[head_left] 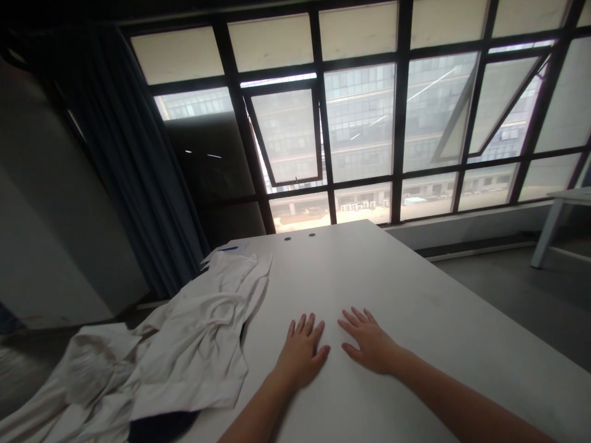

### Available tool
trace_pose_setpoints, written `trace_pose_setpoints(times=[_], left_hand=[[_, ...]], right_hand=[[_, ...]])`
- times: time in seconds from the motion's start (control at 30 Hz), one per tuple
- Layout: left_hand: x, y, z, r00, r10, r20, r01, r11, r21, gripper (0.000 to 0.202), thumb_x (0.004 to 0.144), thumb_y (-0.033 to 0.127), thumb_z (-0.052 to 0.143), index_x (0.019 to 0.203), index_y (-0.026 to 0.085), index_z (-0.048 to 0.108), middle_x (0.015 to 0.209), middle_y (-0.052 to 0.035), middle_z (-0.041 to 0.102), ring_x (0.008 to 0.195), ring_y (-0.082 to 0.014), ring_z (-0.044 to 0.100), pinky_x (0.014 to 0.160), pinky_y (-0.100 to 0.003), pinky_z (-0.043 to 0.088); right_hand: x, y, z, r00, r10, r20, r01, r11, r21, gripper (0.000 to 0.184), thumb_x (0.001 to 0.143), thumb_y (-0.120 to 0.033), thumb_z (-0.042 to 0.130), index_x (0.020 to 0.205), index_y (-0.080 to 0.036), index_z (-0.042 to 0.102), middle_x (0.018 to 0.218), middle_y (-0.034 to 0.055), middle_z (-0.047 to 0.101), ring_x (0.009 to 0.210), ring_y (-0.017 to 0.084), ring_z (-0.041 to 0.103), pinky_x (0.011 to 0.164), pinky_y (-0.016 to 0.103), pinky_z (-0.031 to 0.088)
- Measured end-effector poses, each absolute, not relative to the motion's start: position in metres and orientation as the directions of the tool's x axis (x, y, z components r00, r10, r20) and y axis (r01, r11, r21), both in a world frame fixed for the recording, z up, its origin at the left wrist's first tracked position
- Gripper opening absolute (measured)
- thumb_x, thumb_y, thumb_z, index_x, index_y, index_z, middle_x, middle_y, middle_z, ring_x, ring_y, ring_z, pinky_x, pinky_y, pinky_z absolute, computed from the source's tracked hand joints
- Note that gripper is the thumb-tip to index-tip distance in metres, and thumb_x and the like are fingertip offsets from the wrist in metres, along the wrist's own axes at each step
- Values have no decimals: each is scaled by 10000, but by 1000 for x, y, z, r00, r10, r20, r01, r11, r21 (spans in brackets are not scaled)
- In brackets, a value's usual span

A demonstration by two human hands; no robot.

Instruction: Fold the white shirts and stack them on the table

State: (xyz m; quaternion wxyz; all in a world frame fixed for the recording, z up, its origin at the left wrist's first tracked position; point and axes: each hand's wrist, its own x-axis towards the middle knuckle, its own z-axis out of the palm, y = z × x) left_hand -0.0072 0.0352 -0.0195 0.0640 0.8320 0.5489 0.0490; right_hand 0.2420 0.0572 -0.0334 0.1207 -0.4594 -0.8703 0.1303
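Observation:
My left hand lies palm down on the white table, its fingers spread and nothing in them. Just to its right, my right hand rests flat in the same way, fingers apart, with a small gap between the two thumbs. Left of my left hand, a crumpled heap of white cloth, which looks like clothing, covers the table's left side and hangs past its edge. Neither hand touches it. A dark piece shows from under the cloth's near end.
Papers with a blue pen lie at the table's far left corner. Two round dark grommets sit near the far edge. Beyond are windows, some tilted ajar, and a blue curtain. Another white table stands at the right.

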Motion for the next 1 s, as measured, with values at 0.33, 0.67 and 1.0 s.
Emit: trace_pose_setpoints(times=[0.33, 0.67, 1.0], left_hand=[[-7, 33, -18, 395, 919, 10, 907, -391, 157, 652, 970, 593, 350, 1556, 321, 269, 1648, -35, 163, 1516, -310, 82, 1212, -545, 62], [-7, 32, -17, 392, 920, 14, 910, -390, 141, 647, 974, 599, 344, 1555, 324, 270, 1647, -35, 171, 1516, -300, 94, 1215, -531, 77], [-7, 30, -16, 388, 922, 9, 911, -385, 150, 647, 971, 588, 338, 1554, 315, 276, 1648, -32, 168, 1515, -306, 94, 1214, -534, 63]], right_hand=[[243, 57, -34, -547, 831, 98, 767, 545, -339, 663, 931, -600, 405, 1519, -293, 378, 1621, 72, 270, 1492, 344, 170, 1189, 574, 36], [243, 55, -33, -545, 833, 97, 766, 542, -345, 655, 933, -595, 406, 1515, -295, 383, 1623, 69, 266, 1498, 337, 152, 1194, 561, 19], [242, 55, -34, -544, 834, 96, 767, 540, -345, 661, 933, -614, 399, 1517, -303, 379, 1623, 62, 266, 1499, 330, 153, 1195, 561, 30]])
